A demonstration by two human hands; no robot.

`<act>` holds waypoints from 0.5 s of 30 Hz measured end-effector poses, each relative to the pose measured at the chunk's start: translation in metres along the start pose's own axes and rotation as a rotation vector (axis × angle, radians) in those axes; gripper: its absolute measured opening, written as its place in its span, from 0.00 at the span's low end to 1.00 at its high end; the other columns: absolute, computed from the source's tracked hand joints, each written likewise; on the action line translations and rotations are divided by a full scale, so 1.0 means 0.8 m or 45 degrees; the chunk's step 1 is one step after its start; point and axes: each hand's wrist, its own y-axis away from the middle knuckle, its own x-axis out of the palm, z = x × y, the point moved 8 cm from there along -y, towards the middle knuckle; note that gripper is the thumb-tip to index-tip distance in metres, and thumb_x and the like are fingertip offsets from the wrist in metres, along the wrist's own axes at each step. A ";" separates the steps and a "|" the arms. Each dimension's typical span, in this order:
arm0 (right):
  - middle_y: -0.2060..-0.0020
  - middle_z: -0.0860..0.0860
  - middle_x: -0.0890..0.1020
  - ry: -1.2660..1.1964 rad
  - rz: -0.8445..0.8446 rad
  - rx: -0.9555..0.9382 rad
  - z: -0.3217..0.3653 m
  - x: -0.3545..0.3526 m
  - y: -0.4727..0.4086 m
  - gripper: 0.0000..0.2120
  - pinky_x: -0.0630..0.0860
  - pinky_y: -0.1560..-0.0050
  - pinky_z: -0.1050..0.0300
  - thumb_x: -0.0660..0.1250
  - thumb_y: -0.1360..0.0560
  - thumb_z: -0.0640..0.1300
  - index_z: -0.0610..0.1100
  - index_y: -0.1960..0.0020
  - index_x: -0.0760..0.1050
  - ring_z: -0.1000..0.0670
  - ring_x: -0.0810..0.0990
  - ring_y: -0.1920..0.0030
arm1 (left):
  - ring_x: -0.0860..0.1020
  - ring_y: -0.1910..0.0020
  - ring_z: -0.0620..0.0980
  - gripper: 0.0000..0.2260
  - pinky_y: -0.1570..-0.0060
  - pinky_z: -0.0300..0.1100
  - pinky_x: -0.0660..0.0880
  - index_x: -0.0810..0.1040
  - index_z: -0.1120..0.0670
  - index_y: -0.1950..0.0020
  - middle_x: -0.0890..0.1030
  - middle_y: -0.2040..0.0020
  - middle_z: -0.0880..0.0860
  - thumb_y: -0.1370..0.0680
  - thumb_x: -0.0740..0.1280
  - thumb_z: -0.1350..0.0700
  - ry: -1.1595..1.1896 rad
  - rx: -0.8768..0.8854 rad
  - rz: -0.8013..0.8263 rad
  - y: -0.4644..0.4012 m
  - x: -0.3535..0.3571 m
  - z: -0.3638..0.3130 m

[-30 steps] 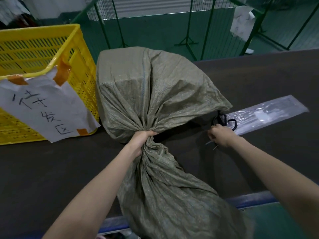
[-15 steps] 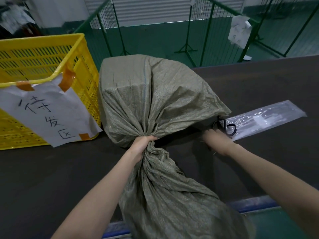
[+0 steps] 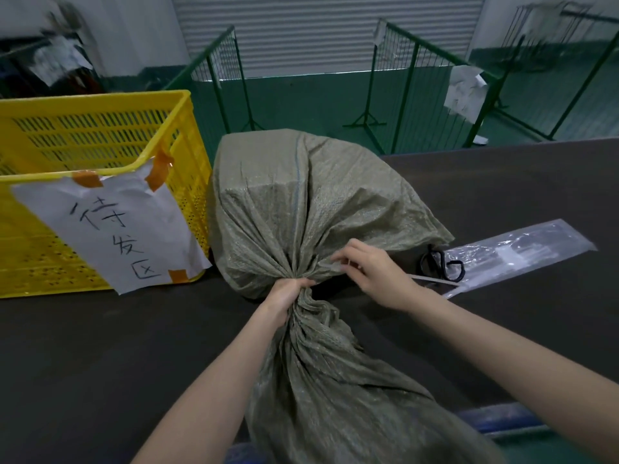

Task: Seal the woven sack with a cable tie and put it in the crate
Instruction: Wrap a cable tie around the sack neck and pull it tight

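A grey-green woven sack (image 3: 301, 202) lies on the dark table, its boxy bulk at the back and its loose mouth trailing toward me. My left hand (image 3: 288, 293) grips the gathered neck tightly. My right hand (image 3: 371, 272) pinches a pale cable tie (image 3: 425, 279) and holds its tip against the sack just right of the neck; the tie's tail runs off to the right. The yellow slotted crate (image 3: 100, 135) stands at the left, close beside the sack, with a handwritten paper sign (image 3: 114, 226) taped to its front.
A clear plastic bag of cable ties (image 3: 522, 256) lies on the table at the right, with black-handled scissors (image 3: 442, 266) at its near end. The dark table (image 3: 100, 356) has a blue front edge. Green wire fence panels stand behind.
My right hand left the spot by the scissors and came left to the sack's neck, carrying a cable tie. My left hand kept its grip. The camera tilted up.
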 end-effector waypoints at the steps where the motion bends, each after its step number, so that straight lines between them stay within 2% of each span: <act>1: 0.57 0.51 0.74 -0.064 -0.015 0.013 0.012 -0.001 -0.009 0.08 0.67 0.56 0.72 0.64 0.24 0.38 0.38 0.46 0.77 0.60 0.71 0.59 | 0.82 0.54 0.57 0.11 0.54 0.46 0.79 0.81 0.61 0.46 0.84 0.54 0.61 0.28 0.69 0.63 0.012 -0.002 0.003 0.001 -0.001 -0.001; 3: 0.59 0.51 0.76 -0.123 0.044 0.084 0.023 0.008 -0.023 0.07 0.67 0.59 0.73 0.66 0.26 0.37 0.38 0.48 0.77 0.59 0.71 0.60 | 0.82 0.64 0.52 0.08 0.64 0.40 0.78 0.81 0.61 0.48 0.84 0.62 0.58 0.27 0.68 0.64 0.041 -0.013 0.011 0.003 -0.004 -0.002; 5: 0.60 0.51 0.79 -0.097 0.126 0.210 0.011 0.022 -0.030 0.05 0.68 0.61 0.69 0.67 0.27 0.37 0.40 0.51 0.78 0.56 0.74 0.60 | 0.79 0.75 0.45 0.04 0.74 0.34 0.75 0.80 0.61 0.52 0.82 0.72 0.52 0.24 0.66 0.65 0.070 -0.040 0.028 0.002 -0.002 -0.001; 6: 0.61 0.51 0.79 -0.067 0.146 0.276 -0.002 0.029 -0.030 0.04 0.69 0.60 0.65 0.67 0.28 0.37 0.41 0.53 0.78 0.54 0.75 0.60 | 0.78 0.77 0.43 0.04 0.76 0.33 0.74 0.80 0.60 0.53 0.81 0.74 0.51 0.24 0.65 0.65 0.084 -0.050 0.029 0.000 0.000 0.000; 8: 0.62 0.51 0.78 -0.011 0.188 0.419 -0.030 0.044 -0.028 0.05 0.74 0.57 0.54 0.67 0.29 0.36 0.45 0.57 0.76 0.50 0.76 0.59 | 0.78 0.77 0.42 0.05 0.76 0.33 0.74 0.80 0.61 0.52 0.81 0.73 0.51 0.23 0.64 0.65 0.119 -0.052 0.042 -0.002 0.003 0.000; 10: 0.62 0.50 0.79 0.006 0.245 0.535 -0.050 0.056 -0.023 0.09 0.76 0.55 0.49 0.67 0.31 0.36 0.50 0.61 0.72 0.47 0.77 0.58 | 0.79 0.75 0.43 0.05 0.73 0.35 0.76 0.79 0.61 0.51 0.82 0.72 0.51 0.22 0.64 0.64 0.167 -0.059 0.052 0.000 0.006 0.000; 12: 0.63 0.50 0.79 -0.010 0.277 0.581 -0.057 0.061 -0.020 0.11 0.74 0.56 0.51 0.68 0.31 0.36 0.51 0.63 0.70 0.47 0.77 0.59 | 0.81 0.72 0.45 0.06 0.71 0.38 0.78 0.79 0.61 0.48 0.84 0.69 0.53 0.22 0.64 0.63 0.194 -0.057 0.059 0.001 0.008 0.001; 15: 0.63 0.50 0.78 -0.054 0.313 0.570 -0.057 0.070 -0.016 0.09 0.72 0.58 0.53 0.70 0.30 0.37 0.48 0.61 0.71 0.49 0.76 0.59 | 0.82 0.67 0.50 0.10 0.70 0.40 0.79 0.78 0.62 0.42 0.83 0.62 0.57 0.22 0.65 0.61 0.154 -0.046 0.061 0.003 0.009 0.000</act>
